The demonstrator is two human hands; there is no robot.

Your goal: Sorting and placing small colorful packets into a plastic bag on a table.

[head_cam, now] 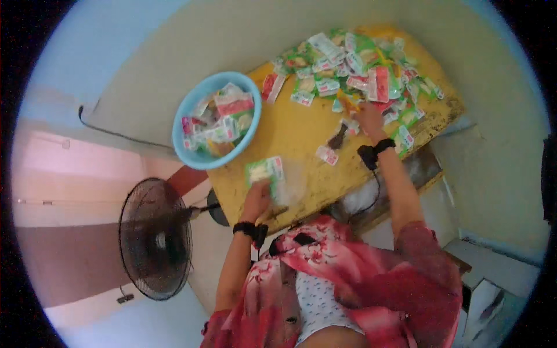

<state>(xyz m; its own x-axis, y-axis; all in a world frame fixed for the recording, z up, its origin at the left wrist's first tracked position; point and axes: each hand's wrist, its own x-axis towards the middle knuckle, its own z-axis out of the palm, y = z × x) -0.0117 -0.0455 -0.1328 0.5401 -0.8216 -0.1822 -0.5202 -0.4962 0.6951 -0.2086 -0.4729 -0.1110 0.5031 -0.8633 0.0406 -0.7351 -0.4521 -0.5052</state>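
My left hand (256, 201) grips a green-and-white food packet (260, 170) near the table's front left corner. A clear plastic bag (292, 182) lies against that packet, partly blurred. Farther right, my right hand (370, 122) has its fingers on a yellow-orange packet (347, 102) at the near edge of a heap of small food packets (322, 71). Just left of my right wrist lie a packet with dark brown contents (337, 138) and a pink-and-white packet (327, 155). A red-and-white packet (273, 87) rests apart from the heap.
A light blue plastic basin (179, 130) holding mixed packets stands at the yellow table's (285, 126) left edge. Left of the table is a black fan (156, 239). Clear plastic (361, 198) lies on a shelf below. Black bands with a cable (377, 185) circle my wrists. Walls stand behind.
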